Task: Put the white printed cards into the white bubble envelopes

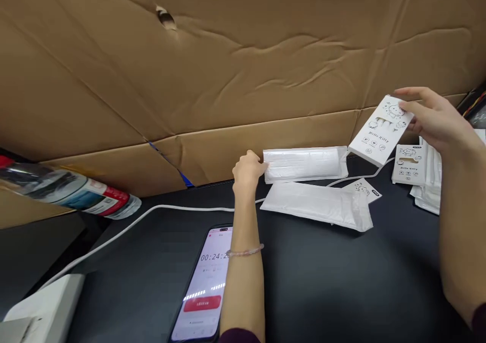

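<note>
My right hand (436, 118) grips a white Hello Kitty box (380, 130) by its upper right side, tilted and raised over the table. My left hand (248, 173) has its fingers bent at the left end of a white wrapped packet (306, 165) that lies against the cardboard; whether the fingertips pinch it is hidden. In front of that packet lies a second white packet (317, 205), partly over a white printed card (362, 190). Another Hello Kitty box (408, 165) rests at the right, beside a stack of white packets (432, 176).
Brown cardboard (266, 54) stands along the back of the black table (341, 282). A phone (203, 282) showing a timer lies beside my left forearm. A bottle (91, 191) leans at the left. A white cable (144, 214) runs from a white device (53, 307) behind my left arm.
</note>
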`<act>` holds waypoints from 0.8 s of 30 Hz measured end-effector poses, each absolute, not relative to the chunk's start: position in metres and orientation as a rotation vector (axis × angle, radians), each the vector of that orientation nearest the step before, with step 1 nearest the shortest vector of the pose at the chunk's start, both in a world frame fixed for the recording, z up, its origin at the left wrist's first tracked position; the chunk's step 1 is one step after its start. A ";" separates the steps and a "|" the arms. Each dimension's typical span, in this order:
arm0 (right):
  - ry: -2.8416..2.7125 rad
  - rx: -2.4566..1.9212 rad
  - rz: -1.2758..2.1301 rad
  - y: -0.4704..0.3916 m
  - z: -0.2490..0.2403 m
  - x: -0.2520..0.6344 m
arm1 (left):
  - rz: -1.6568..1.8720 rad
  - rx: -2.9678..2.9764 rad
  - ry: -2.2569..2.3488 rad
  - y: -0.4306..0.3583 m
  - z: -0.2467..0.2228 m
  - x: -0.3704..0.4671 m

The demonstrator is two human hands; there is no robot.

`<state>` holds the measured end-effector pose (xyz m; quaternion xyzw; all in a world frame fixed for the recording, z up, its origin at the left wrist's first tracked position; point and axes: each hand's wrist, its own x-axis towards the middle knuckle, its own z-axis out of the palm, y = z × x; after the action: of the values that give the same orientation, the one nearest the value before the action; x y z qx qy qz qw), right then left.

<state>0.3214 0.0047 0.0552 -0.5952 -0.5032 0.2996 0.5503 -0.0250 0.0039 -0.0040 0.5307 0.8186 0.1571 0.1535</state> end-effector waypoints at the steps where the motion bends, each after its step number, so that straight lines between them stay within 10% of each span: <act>1: -1.225 -1.431 0.727 0.004 0.055 0.319 | 0.429 1.543 2.378 0.002 -0.001 -0.020; 7: -1.391 -1.496 0.796 0.001 0.054 0.312 | 0.467 1.998 1.972 -0.008 0.014 0.016; 14: -1.343 -1.433 0.739 0.000 0.052 0.308 | -0.290 2.242 1.061 -0.011 -0.012 0.092; 24: -1.209 -1.145 0.505 0.014 0.050 0.315 | 0.475 2.105 1.187 -0.005 0.008 0.059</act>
<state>0.3148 0.0135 0.0501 -0.5030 -0.5310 0.2219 0.6448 0.0592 -0.0051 0.0081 0.8059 0.4546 0.1819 0.3328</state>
